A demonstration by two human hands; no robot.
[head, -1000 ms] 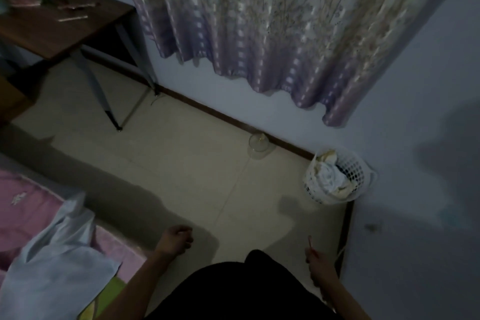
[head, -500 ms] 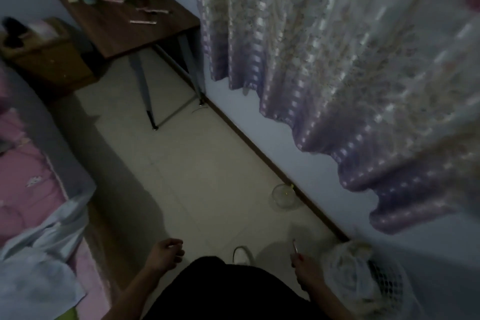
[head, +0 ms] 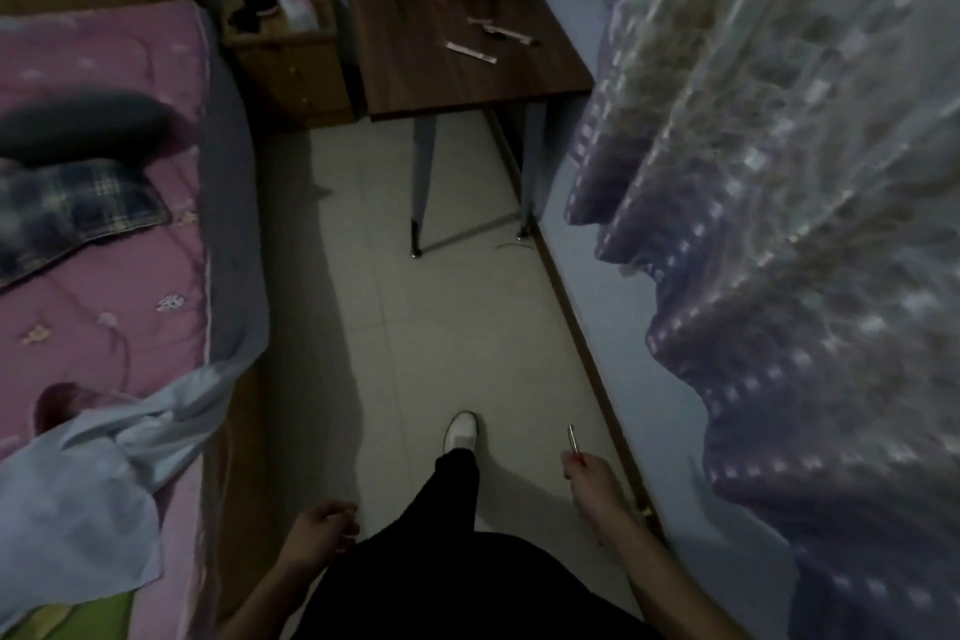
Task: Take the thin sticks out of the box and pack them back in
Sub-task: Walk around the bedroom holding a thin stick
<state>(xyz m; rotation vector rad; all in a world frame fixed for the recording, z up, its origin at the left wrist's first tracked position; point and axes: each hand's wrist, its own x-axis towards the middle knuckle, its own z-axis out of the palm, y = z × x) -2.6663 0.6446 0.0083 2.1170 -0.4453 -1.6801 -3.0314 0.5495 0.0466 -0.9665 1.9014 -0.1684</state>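
Nearest, the left hand (head: 322, 528) is held low, its fingers loosely curled and empty. To the right, a thin stick (head: 571, 438) is pinched upright by the fingers of the right hand (head: 589, 478). Far off, slim pale items (head: 470, 52) are seen on the tabletop (head: 415, 83).

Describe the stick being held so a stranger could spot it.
Find the purple curtain on the right and look down to the floor. There the right hand pinches a thin stick pointing up, just right of the white shoe; nothing nearby is as slender.
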